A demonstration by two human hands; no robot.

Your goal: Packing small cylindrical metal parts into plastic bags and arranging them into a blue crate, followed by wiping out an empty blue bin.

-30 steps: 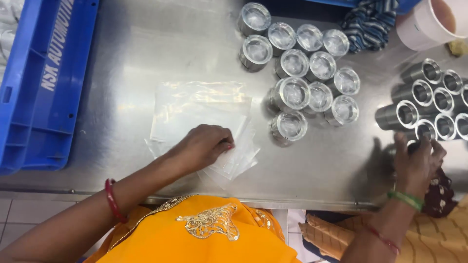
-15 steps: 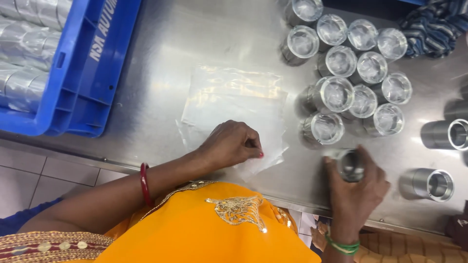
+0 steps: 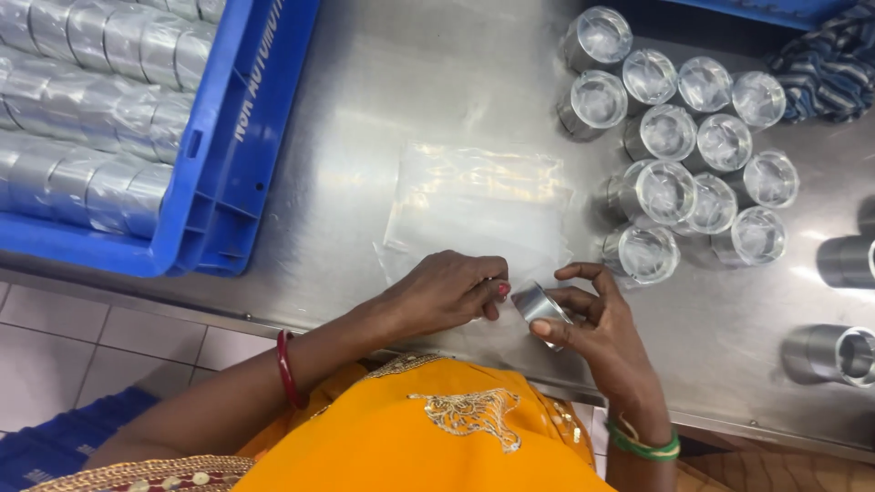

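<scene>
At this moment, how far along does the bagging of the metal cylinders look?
Looks done: a cluster of bagged cylinders stands on the steel table, and the blue crate holds rows more. In hand: the right hand holds one bare cylinder, while the left hand pinches the clear bags. Left: two bare cylinders lie at the right edge.

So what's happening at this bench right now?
A person at a steel table holds a small metal cylinder in the right hand, while the left hand pinches the edge of a clear plastic bag lying flat. Bagged cylinders stand grouped to the right; a blue crate on the left holds more.
</scene>
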